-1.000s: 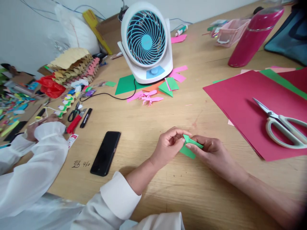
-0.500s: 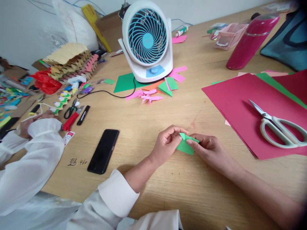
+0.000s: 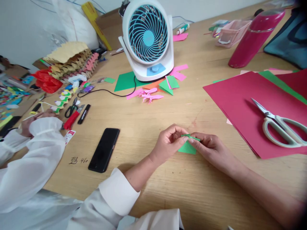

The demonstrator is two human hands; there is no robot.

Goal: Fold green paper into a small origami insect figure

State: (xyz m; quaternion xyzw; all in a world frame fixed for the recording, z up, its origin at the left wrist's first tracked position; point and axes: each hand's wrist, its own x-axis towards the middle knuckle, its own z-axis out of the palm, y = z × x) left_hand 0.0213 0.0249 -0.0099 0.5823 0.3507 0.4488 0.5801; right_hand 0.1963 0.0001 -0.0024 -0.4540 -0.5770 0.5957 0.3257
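A small piece of green paper [image 3: 187,148] is held just above the wooden table, its upper edge folded into narrow flaps. My left hand [image 3: 170,139] pinches that fold from the left between thumb and fingers. From the right, my right hand [image 3: 208,145] grips the same fold, its thumb close to the left thumb. The fingertips cover part of the creases. Beyond my hands lie folded pink paper shapes [image 3: 151,95] and cut green paper pieces [image 3: 169,85].
White-handled scissors [image 3: 275,123] rest on red paper sheets [image 3: 230,102] at right. A white fan [image 3: 148,38] stands behind, near a pink bottle [image 3: 256,40]. A phone [image 3: 104,150] lies left; a co-worker's white sleeve [image 3: 45,143] reaches in beside a red cutter [image 3: 72,119].
The top corner of the green paper, upright before, is now pressed down into a narrow fold. My two thumbs have come closer together along it.
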